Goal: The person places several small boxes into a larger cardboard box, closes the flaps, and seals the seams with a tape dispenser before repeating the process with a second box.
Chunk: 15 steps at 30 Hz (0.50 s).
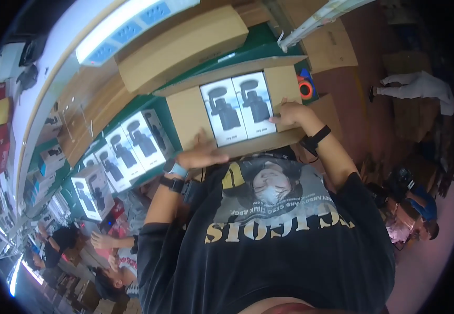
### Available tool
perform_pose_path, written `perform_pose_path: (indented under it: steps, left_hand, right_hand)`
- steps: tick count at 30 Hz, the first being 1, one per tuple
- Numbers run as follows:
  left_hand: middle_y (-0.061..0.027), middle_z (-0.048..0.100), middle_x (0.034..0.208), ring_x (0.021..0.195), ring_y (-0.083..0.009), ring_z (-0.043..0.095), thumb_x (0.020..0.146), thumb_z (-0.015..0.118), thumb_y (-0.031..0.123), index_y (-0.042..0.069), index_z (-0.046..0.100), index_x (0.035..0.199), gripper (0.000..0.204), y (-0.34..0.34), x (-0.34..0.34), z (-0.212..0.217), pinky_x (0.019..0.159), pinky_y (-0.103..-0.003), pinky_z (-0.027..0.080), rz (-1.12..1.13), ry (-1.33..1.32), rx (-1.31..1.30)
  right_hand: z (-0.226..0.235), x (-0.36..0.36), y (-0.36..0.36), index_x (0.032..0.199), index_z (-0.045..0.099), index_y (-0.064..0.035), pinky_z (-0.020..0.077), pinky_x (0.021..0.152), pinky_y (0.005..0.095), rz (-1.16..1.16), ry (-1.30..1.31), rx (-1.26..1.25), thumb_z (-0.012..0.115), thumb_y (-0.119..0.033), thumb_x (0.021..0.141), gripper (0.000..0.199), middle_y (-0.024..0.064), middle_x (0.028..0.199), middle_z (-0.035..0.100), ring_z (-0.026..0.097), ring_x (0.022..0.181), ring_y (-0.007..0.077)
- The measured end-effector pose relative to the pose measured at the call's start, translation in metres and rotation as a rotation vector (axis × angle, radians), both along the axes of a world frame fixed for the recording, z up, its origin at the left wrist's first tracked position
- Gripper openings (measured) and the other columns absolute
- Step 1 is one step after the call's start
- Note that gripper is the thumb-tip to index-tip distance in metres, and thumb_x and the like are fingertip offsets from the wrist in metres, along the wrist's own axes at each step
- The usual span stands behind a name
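An open brown cardboard carton (188, 112) stands on the green work surface in front of me, its flaps folded outward. Inside it, two white boxes printed with a dark device, the left box (222, 112) and the right box (254, 104), sit side by side. My left hand (202, 153) is at the carton's near left corner, thumb and fingers spread, with a band on the wrist. My right hand (293, 114) lies over the right flap, its thumb near the right box's edge and its fingers apart. Neither hand visibly grips a box.
A row of similar white boxes (142, 140) stands on the left, with another white box (92, 192) nearer. Behind the carton lies a long brown carton (182, 49). An orange and blue tape dispenser (305, 88) sits at its right. Other people work at lower left and right.
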<state>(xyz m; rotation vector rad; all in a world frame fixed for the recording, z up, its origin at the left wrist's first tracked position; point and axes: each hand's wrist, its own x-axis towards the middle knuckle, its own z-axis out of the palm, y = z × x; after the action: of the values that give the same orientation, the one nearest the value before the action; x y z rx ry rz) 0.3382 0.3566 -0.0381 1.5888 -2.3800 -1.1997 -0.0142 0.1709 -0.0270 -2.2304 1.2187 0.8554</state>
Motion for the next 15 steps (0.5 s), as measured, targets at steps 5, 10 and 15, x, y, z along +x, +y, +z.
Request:
perform_pose_path:
  steps: [5,10,15]
  left_hand:
    - [-0.0318,0.052,0.136,0.133,-0.0513,0.040,0.077,0.078,0.042,-0.001,0.058,0.133,0.073,-0.027,0.011,0.024,0.109,-0.051,0.039,-0.157,0.043,0.330]
    - [-0.0304,0.027,0.159,0.146,-0.0461,0.027,0.072,0.085,0.033,0.003,0.043,0.147,0.091,-0.055,-0.007,0.033,0.117,-0.056,0.025,0.185,-0.167,0.142]
    - [-0.0285,0.024,0.158,0.146,-0.0468,0.023,0.067,0.086,0.039,0.006,0.038,0.148,0.100,0.005,-0.030,0.008,0.116,-0.067,0.012,0.668,-0.366,-0.600]
  right_hand:
    - [0.038,-0.014,-0.055,0.099,0.070,0.0039,0.0518,0.084,0.0457,0.015,-0.209,0.333,0.058,-0.045,0.097,0.051,0.0269,0.097,0.069,0.067,0.096,0.0401]
    - [0.109,0.038,-0.082,0.114,0.064,-0.0019,0.0476,0.090,0.0462,-0.087,-0.779,-0.588,0.066,-0.038,0.091,0.042,0.0193,0.103,0.065,0.061,0.101,0.0375]
    - [0.065,0.029,-0.022,0.133,0.056,-0.0031,0.0374,0.107,0.0497,-0.082,-0.572,-0.483,0.073,-0.041,0.084,0.065,0.0189,0.124,0.059,0.053,0.121,0.0369]
